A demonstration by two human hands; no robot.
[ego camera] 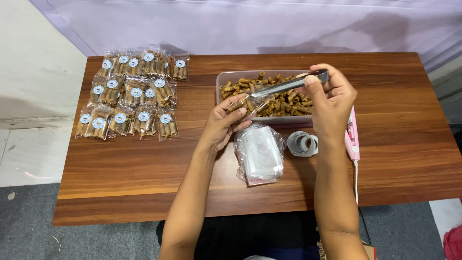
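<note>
clear snack packets (131, 95) with round blue-white labels lie left; sticker roll (303, 143) sits centre.

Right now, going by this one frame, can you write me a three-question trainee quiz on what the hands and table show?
1. True or false: the right hand holds metal tongs.
2. What does the left hand hold? A) a small clear bag B) a roll of stickers C) a pink sealer
3. On which side of the tub of rolled snacks do the sealed packets lie?

Key: 1 true; 2 A; 3 its left.
</note>
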